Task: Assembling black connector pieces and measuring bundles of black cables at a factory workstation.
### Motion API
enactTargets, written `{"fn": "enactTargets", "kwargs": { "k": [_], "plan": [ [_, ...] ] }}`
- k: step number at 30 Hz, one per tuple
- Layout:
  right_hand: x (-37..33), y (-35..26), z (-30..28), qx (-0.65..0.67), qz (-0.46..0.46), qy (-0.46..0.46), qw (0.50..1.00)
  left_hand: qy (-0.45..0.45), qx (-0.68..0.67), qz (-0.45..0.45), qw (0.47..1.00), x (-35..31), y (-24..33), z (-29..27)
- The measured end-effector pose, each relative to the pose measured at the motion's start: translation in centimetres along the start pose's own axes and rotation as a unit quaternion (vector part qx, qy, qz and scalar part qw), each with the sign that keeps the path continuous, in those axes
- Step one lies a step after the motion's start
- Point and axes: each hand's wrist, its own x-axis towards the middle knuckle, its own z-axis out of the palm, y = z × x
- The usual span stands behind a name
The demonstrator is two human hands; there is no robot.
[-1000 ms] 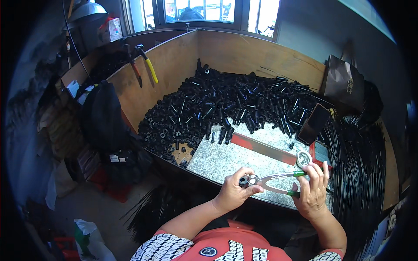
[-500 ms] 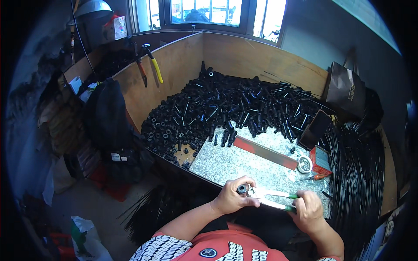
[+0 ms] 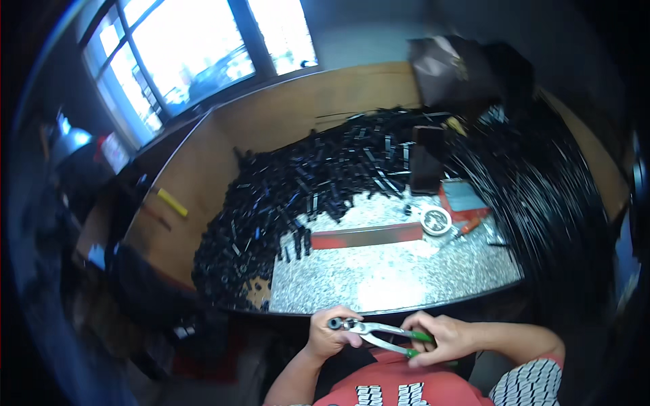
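Just off the surface's [image 3: 325, 287] near edge, the left hand [image 3: 330, 340] wraps a black part [image 3: 334, 323] at the head of the pliers [image 3: 365, 328], spread handles half-encircled by the right hand [image 3: 443, 340], seemingly a clamping step calling next for a steady squeeze

Right hand [image 3: 443, 338] gripping pliers [image 3: 366, 328], black parts [image 3: 291, 183] heaped

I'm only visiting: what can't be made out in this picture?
In the head view:
Black cylindrical part: partly covered by the left hand; how the green-handled pliers meet it is unclear.
Round white dish: contents too small and blurred.
Pile of black parts: single shapes smeared by blur.
Window: glare hides the outside.
Red shirt: cut off by the lower edge.
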Motion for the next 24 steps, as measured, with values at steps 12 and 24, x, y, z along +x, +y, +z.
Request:
{"fn": "enactTargets", "kwargs": {
  "k": [12,24],
  "plan": [
    [-2.4,3.9,-0.7,0.283,0.097,-0.139,0.944,-0.018,0.070,0.039,0.997,1.5,0.7,2.2],
    [-3.1,5.7,-0.2,0.302,0.030,-0.049,0.951,-0.008,-0.026,0.009,1.000,1.9,0.3,2.8]
  ]
}}
